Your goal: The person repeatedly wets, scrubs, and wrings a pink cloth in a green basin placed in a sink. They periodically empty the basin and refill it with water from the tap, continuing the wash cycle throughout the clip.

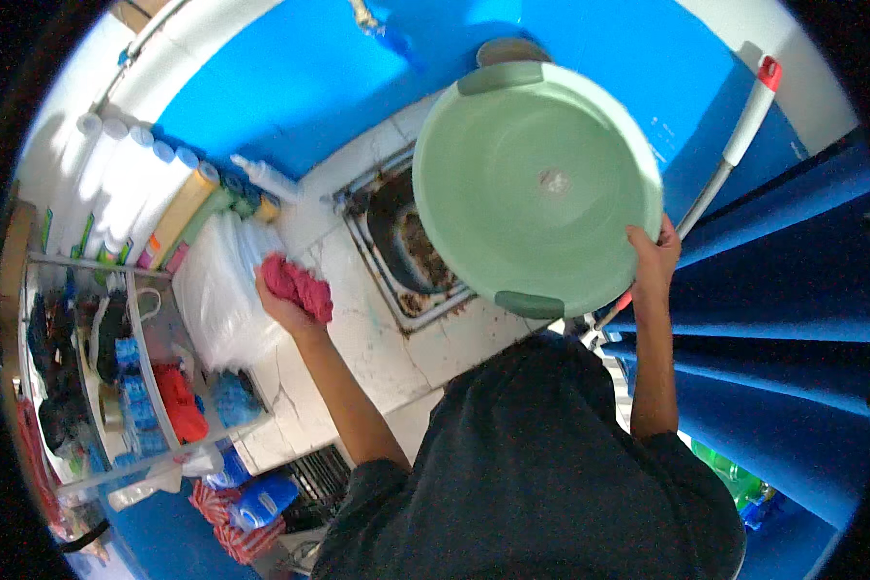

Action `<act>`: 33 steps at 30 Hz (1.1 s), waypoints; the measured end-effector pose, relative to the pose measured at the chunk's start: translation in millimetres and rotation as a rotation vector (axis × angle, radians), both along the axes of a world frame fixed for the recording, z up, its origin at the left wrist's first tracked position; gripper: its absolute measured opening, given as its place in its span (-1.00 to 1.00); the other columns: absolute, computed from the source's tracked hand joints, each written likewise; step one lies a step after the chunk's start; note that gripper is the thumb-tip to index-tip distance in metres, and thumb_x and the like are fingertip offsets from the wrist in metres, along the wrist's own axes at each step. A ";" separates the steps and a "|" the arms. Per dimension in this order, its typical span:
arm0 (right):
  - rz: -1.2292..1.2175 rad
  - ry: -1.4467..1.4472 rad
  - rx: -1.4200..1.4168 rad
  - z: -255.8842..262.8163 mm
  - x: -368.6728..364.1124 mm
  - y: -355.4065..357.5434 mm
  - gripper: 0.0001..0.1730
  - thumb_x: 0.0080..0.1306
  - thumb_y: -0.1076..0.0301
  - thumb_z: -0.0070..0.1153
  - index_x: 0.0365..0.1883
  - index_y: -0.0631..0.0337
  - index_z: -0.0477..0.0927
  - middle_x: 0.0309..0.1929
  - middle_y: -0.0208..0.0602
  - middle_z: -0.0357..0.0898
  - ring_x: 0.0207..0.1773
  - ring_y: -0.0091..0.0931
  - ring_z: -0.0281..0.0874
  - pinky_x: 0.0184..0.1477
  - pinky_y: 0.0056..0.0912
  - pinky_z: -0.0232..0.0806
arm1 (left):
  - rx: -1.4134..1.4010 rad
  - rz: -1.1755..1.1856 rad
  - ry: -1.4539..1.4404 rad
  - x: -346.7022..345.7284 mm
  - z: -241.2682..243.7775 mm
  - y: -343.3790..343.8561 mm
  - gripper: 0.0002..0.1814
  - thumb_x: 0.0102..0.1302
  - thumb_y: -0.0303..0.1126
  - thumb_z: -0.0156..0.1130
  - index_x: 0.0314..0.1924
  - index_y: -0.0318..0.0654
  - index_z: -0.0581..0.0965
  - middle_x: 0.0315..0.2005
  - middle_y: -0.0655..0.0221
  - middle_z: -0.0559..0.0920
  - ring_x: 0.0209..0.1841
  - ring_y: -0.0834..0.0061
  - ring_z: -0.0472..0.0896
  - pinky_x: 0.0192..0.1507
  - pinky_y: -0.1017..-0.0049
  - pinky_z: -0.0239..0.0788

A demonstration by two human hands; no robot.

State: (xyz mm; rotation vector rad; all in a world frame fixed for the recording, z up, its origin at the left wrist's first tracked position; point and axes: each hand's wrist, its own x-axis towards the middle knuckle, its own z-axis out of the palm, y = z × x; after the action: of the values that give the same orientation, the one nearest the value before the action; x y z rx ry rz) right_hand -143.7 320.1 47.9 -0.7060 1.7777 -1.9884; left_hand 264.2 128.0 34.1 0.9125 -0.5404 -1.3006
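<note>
My right hand grips the rim of a round light-green plastic basin, thumb on the inside and fingers behind. The basin is tilted so that its inside faces me, and two darker green handle pads sit on opposite sides of its rim. In my left hand is a bunched dark-pink cloth, held well to the left of the basin. Partly covered by the basin, a dark, stained sink bowl is set in the white tiled counter.
Several upright rolls and a stack of clear plastic bags stand left. A divided clear organizer holds cloths and packets. A brass tap juts from the blue wall. A white-handled pole leans beside a blue curtain at right.
</note>
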 end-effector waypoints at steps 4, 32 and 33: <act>-0.023 0.222 0.058 8.5 25.4 19.6 -0.69 0.08 0.55 0.17 -0.15 0.31 0.59 -0.33 -0.45 0.60 -0.35 -0.61 0.52 -0.27 -0.53 0.36 | 0.169 0.066 0.081 56.6 -33.9 84.6 -0.60 0.34 0.10 -0.02 -0.24 -0.07 0.51 -0.62 0.48 0.47 -0.65 0.52 0.38 -0.69 0.46 0.22; 0.155 0.540 -0.199 3.2 147.4 -57.0 -0.95 0.03 0.56 0.09 -0.50 0.26 0.50 -0.62 -0.30 0.44 -0.53 -0.56 0.42 -0.48 -0.43 0.22 | 0.165 0.222 0.160 120.6 -69.4 173.2 -0.62 0.30 0.05 0.03 -0.33 -0.12 0.49 -0.69 0.43 0.42 -0.72 0.51 0.31 -0.77 0.52 0.14; 0.189 0.404 -0.166 -2.5 150.6 -61.1 -0.92 0.04 0.56 0.09 -0.45 0.27 0.52 -0.58 -0.34 0.48 -0.50 -0.60 0.43 -0.45 -0.44 0.24 | 0.159 0.227 0.152 119.1 -68.0 171.8 -0.62 0.30 0.05 0.03 -0.33 -0.12 0.49 -0.69 0.43 0.43 -0.72 0.51 0.31 -0.77 0.51 0.14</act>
State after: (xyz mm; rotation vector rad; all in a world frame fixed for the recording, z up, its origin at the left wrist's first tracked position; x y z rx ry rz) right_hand 6.9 259.0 45.3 -1.3584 1.6847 -1.9806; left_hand 383.3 299.8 -33.9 0.9673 -0.2101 -1.2059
